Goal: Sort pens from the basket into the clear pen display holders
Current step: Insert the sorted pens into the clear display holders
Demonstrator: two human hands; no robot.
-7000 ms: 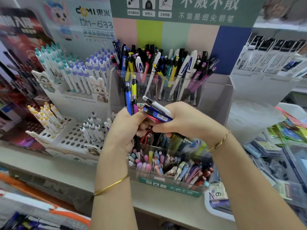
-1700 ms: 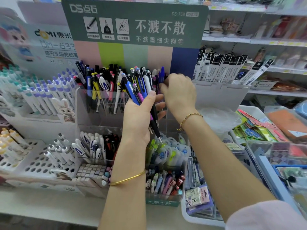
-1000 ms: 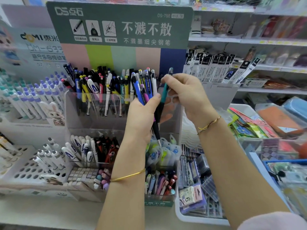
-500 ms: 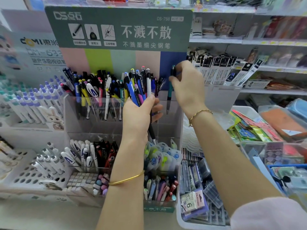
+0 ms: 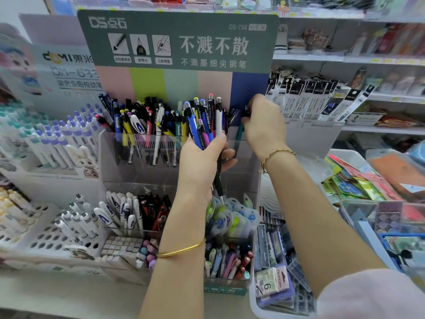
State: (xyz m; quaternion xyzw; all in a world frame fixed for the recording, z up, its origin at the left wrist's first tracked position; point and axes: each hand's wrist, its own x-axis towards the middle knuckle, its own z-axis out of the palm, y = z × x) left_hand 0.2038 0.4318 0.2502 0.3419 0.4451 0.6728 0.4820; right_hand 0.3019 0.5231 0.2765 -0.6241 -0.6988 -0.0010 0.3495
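Observation:
My left hand (image 5: 202,162) grips a bundle of pens (image 5: 204,120), blue, pink, white and black, upright in front of the clear tiered pen display holder (image 5: 108,157). My right hand (image 5: 264,125) pinches a teal pen (image 5: 240,131) by its top, its tip down inside the top tier's right end. The top tier's left part is packed with mixed pens (image 5: 142,125). The middle tier holds white and red pens (image 5: 135,212), the bottom tier pastel pens (image 5: 227,261). No basket is in view.
A white perforated rack with white pens (image 5: 69,224) stands at left, with purple-capped pens (image 5: 66,139) behind it. Boxed refills (image 5: 310,100) line the right shelf. A white bin of packaged items (image 5: 276,284) sits at lower right, with colourful packets (image 5: 358,183) beyond.
My right hand drew a teal pen from the bundle, lifted it to the right end of the top tier and has lowered it in. The left hand stays roughly where it was.

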